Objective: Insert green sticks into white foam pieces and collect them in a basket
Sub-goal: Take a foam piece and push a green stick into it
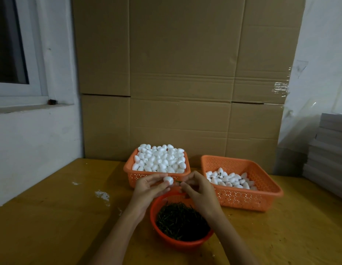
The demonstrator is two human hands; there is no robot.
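While the left hand (pixel 149 186) pinches a white foam piece (pixel 168 180) above the wooden surface (pixel 51 217), the right hand (pixel 199 190) pinches a green stick (pixel 178 181) just beside it. A red bowl (pixel 185 244) of sticks (pixel 181 222) sits at 6 o'clock from the hands, a heaped foam basket (pixel 128 170) at 12 o'clock, and a second basket (pixel 262 190) with fewer pieces at 2 o'clock.

On a wooden table (pixel 51 217) an orange basket (pixel 128 169) is placed at the back, with a second orange basket (pixel 242 199) near it on the right. A round red basket (pixel 185 244) is set in front of them. White crumbs (pixel 102 195) are scattered at the left.
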